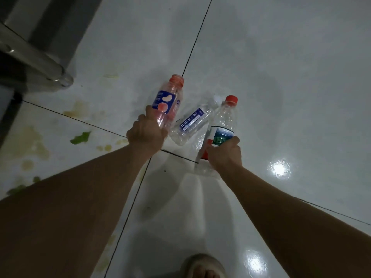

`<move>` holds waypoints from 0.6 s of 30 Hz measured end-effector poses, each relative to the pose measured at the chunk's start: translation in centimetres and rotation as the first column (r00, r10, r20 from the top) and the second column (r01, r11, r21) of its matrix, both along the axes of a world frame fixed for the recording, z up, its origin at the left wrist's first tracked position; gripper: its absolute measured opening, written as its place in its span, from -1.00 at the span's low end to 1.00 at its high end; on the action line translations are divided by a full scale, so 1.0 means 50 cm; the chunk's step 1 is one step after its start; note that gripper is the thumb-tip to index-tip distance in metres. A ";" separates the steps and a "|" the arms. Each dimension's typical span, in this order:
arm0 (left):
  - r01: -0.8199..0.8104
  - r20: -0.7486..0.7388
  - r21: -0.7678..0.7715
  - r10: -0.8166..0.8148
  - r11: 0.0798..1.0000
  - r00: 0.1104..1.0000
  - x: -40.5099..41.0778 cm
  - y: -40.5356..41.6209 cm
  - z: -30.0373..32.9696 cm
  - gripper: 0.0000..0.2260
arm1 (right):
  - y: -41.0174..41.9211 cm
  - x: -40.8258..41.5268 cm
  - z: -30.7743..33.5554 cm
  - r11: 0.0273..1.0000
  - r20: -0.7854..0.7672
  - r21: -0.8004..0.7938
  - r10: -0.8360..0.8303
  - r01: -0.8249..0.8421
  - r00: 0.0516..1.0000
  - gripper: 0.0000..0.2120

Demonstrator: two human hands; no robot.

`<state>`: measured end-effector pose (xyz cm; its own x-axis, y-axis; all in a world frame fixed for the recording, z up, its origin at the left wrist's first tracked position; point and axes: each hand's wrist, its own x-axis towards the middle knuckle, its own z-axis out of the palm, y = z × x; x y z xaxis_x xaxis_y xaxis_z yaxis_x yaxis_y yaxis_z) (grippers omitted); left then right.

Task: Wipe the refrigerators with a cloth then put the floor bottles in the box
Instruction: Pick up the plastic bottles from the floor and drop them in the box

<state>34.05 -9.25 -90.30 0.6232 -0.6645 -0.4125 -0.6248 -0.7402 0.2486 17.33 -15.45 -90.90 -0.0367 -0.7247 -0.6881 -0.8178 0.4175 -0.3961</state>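
Observation:
Three empty clear plastic bottles are at the middle of the white tiled floor. My left hand (147,133) grips the base of a bottle with an orange cap and a blue peach label (169,99). My right hand (224,153) is closed around the lower part of a red-capped bottle with a green and white label (225,121). Between them a capless bottle with a blue label (190,124) lies on its side on the floor, touched by neither hand. No box or cloth is in view.
A metal appliance corner with a tubular steel leg (40,63) stands at the upper left. Yellowish stains and green scraps (80,137) mark the floor on the left. My sandalled foot (204,267) is at the bottom edge. Light glares off the tiles at right.

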 end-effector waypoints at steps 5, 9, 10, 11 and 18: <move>0.078 0.011 0.011 -0.078 0.997 0.997 -0.010 0.012 0.019 -0.25 | 0.009 -0.021 0.035 0.983 -0.044 -0.050 0.173 -0.176 0.984 -0.24; 0.156 0.059 0.051 -0.159 0.986 0.985 -0.017 0.038 0.105 -0.27 | 0.047 -0.049 0.121 0.903 -0.127 -0.053 0.418 -0.427 0.900 -0.31; 0.172 0.059 0.057 -0.175 0.983 0.983 -0.018 0.044 0.134 -0.29 | 0.060 -0.054 0.147 0.876 -0.138 -0.051 0.470 -0.480 0.872 -0.32; 0.184 0.058 0.062 -0.188 0.981 0.980 -0.018 0.052 0.166 -0.30 | 0.073 -0.058 0.176 0.847 -0.147 -0.051 0.517 -0.528 0.843 -0.32; 0.213 0.067 0.082 -0.218 0.974 0.974 -0.043 0.166 0.407 -0.46 | 0.174 -0.069 0.398 0.722 -0.209 -0.038 0.670 -0.691 0.712 -0.33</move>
